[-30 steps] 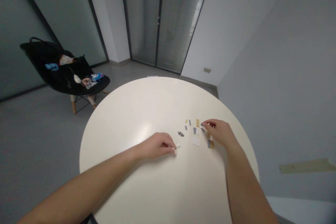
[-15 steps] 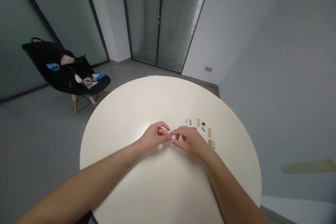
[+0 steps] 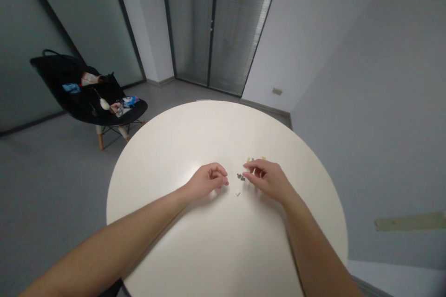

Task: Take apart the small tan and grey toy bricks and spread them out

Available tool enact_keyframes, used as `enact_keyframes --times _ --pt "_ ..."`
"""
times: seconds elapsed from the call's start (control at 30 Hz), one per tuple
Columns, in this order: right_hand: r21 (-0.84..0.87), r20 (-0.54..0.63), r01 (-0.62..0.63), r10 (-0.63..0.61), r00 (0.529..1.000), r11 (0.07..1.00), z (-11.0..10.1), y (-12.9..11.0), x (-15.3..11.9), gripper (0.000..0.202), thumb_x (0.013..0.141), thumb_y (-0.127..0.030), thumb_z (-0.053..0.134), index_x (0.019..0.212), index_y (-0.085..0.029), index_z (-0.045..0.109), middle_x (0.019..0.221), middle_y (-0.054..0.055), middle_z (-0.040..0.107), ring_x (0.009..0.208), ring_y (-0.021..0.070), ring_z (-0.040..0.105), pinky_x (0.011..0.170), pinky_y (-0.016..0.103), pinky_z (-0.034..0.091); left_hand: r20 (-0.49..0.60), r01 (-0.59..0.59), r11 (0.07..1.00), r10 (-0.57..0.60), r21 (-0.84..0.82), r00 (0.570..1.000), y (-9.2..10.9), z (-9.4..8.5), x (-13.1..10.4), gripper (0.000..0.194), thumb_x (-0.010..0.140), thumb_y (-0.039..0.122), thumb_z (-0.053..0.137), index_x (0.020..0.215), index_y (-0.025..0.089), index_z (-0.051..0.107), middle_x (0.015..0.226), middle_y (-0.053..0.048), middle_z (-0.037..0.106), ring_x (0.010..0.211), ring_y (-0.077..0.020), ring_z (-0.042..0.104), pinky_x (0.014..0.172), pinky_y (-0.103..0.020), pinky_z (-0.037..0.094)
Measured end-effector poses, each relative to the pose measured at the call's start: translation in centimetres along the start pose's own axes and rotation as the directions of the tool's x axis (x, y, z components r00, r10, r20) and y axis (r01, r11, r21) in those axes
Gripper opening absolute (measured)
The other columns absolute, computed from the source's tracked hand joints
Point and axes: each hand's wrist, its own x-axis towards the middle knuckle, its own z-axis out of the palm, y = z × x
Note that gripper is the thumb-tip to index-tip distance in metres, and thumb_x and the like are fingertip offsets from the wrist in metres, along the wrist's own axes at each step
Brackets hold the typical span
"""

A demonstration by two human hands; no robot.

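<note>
My left hand (image 3: 209, 180) hovers low over the round white table (image 3: 181, 141), its fingers curled and the thumb near the fingertips. Whatever lies in that pinch is too small to make out. To its right is my right hand (image 3: 267, 177), thumb and index finger apart, with no object visible between them. Just by its fingertips lies a cluster of small dark grey pieces (image 3: 240, 177). Nearer to me, a small white piece (image 3: 238, 193) rests between the two hands. Small yellow pieces (image 3: 264, 158) show beyond my right hand, which covers the others there.
A black chair (image 3: 87, 102) holding a bag and several small items stands beyond the table at the left. Glass doors (image 3: 212, 32) are at the back. A plain wall (image 3: 348, 102) runs along the right side.
My right hand has moved right, away from my left hand, and its fingers have parted. The dark cluster and white piece between the hands now show. My left hand has barely moved.
</note>
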Motion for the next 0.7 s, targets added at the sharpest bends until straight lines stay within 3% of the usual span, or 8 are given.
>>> enact_keyframes --times 0.2,0.33,0.43,0.7 --pt "0.133 -0.298 -0.183 0.215 0.930 0.974 -3.2 3.8 -0.6 0.035 0.074 -0.048 0.069 0.090 -0.016 0.069 0.067 0.003 0.064 0.054 0.0124 0.054 0.052 0.026 0.044 0.005 0.010 0.999 -0.011 0.035 1.000 -0.2 0.0 0.1 0.025 0.071 0.032 0.073 0.081 0.014 0.060 0.069 -0.003 0.067 0.055 -0.0092 0.055 0.055 -0.022 0.041" --pt "0.086 -0.397 -0.198 0.216 0.892 0.976 -4.8 5.5 -1.1 0.033 0.072 -0.047 0.070 0.087 -0.017 0.069 0.072 0.003 0.064 0.056 0.0121 0.054 0.055 0.026 0.045 0.008 0.016 0.998 -0.016 0.057 1.000 0.2 0.0 -0.1 0.024 0.069 0.032 0.074 0.079 0.014 0.061 0.067 -0.003 0.067 0.055 -0.0094 0.055 0.056 -0.022 0.041" --pt "0.017 -0.372 -0.214 0.205 0.905 0.977 -5.5 6.2 -1.4 0.031 0.072 -0.047 0.069 0.086 -0.019 0.070 0.077 0.004 0.066 0.058 0.0122 0.053 0.056 0.027 0.045 -0.001 0.026 0.997 -0.026 0.077 1.000 0.5 0.0 -0.2 0.024 0.069 0.032 0.074 0.078 0.013 0.062 0.066 -0.002 0.066 0.055 -0.0096 0.055 0.056 -0.022 0.041" --pt "-0.163 -0.126 -0.308 0.290 0.949 0.937 -5.9 6.0 -1.6 0.030 0.072 -0.045 0.065 0.086 -0.019 0.072 0.078 0.006 0.070 0.060 0.0147 0.056 0.058 0.028 0.045 0.027 0.001 0.997 -0.003 0.082 1.000 0.3 -0.4 -0.2 0.023 0.072 0.032 0.072 0.079 0.013 0.061 0.067 -0.002 0.065 0.054 -0.0086 0.053 0.055 -0.022 0.040"
